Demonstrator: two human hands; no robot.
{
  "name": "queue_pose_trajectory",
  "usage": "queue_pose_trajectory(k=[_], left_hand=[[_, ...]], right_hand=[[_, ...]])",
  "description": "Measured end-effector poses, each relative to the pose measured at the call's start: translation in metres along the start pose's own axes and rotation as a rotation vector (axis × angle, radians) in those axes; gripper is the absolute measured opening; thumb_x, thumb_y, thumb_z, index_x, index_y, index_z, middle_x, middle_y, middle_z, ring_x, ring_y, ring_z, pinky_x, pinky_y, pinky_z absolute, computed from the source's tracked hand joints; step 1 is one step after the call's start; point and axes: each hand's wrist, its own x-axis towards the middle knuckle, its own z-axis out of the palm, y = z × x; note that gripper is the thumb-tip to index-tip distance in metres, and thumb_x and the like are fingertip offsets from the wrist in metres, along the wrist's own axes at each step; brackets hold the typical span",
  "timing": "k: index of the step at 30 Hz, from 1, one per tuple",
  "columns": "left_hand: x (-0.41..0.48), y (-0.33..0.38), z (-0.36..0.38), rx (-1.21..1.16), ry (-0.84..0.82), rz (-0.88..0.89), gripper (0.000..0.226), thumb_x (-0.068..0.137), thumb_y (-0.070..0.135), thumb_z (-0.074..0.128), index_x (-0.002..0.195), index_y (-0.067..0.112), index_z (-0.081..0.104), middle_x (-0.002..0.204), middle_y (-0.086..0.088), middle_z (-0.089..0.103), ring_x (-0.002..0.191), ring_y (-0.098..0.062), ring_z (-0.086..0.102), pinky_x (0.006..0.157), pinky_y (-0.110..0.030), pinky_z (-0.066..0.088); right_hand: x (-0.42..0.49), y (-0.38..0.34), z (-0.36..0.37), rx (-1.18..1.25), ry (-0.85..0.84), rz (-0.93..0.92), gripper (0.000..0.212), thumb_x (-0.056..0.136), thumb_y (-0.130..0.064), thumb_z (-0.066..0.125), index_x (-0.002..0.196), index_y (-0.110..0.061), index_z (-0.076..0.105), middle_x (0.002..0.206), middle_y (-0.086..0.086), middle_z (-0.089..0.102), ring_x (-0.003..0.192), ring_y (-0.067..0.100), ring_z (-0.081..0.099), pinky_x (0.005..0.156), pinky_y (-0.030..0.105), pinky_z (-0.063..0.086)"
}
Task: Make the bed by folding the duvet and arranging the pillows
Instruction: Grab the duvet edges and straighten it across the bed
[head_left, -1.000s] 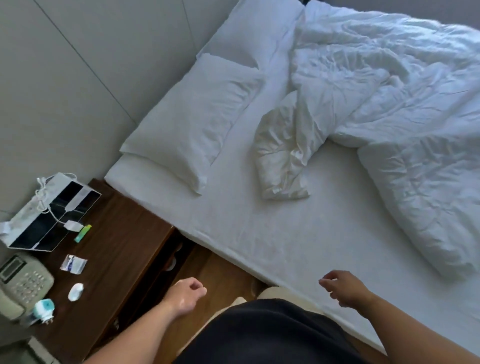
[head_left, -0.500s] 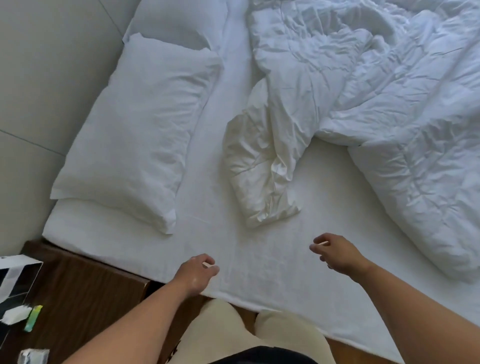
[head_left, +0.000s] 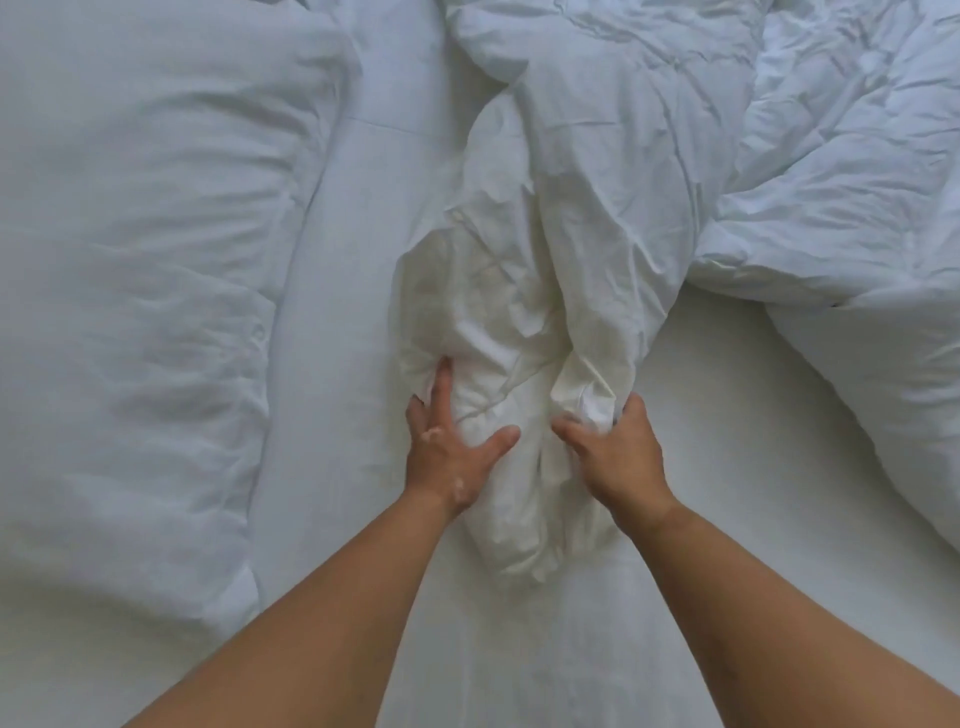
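Note:
A crumpled white duvet (head_left: 649, 171) lies over the right and far side of the bed, with one bunched corner hanging down the middle toward me. My left hand (head_left: 449, 447) presses into the left side of that corner, fingers sunk in the fabric and thumb across it. My right hand (head_left: 618, 457) grips the corner's right side, fingers curled into the folds. A white pillow (head_left: 135, 291) lies flat on the left, apart from the duvet.
The white fitted sheet (head_left: 332, 364) shows bare between pillow and duvet and below my hands. A thick fold of duvet (head_left: 883, 395) bulges along the right edge. A second pillow edge (head_left: 384, 52) shows at the top.
I have leaned in over the bed; the nightstand and floor have left view. Both hands went forward from the mattress edge and took hold of the duvet's bunched corner.

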Motion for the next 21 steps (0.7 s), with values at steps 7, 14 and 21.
queue_pose_trajectory(k=[7, 14, 21], left_hand=[[-0.034, 0.030, -0.007, -0.613, -0.302, 0.087, 0.064, 0.087, 0.075, 0.049, 0.146, 0.053, 0.037, 0.155, 0.008, 0.041, 0.142, -0.017, 0.043, 0.117, -0.049, 0.034], [-0.081, 0.064, -0.082, -0.421, -0.371, 0.285, 0.065, 0.085, 0.003, 0.074, 0.135, 0.037, 0.053, 0.124, 0.008, 0.069, 0.115, -0.011, 0.066, 0.096, -0.036, 0.056], [-0.085, 0.083, -0.104, -0.578, -0.144, -0.160, 0.034, 0.086, -0.003, 0.048, 0.094, 0.017, 0.074, 0.079, 0.005, 0.077, 0.072, -0.011, 0.073, 0.057, -0.022, 0.055]], right_hand=[[-0.052, -0.053, 0.003, 0.097, 0.065, -0.243, 0.029, 0.086, -0.022, 0.068, 0.109, -0.038, 0.058, 0.088, -0.023, 0.069, 0.082, -0.008, 0.065, 0.065, 0.012, 0.048], [-0.074, -0.118, -0.001, 0.323, -0.461, -0.284, 0.024, 0.102, -0.041, 0.052, 0.121, -0.034, 0.066, 0.101, 0.004, 0.075, 0.090, 0.010, 0.069, 0.081, 0.031, 0.054], [-0.041, -0.046, -0.010, -0.180, -0.113, 0.041, 0.066, 0.092, -0.063, 0.056, 0.146, -0.028, 0.046, 0.145, -0.001, 0.053, 0.132, 0.021, 0.053, 0.105, 0.038, 0.044]])
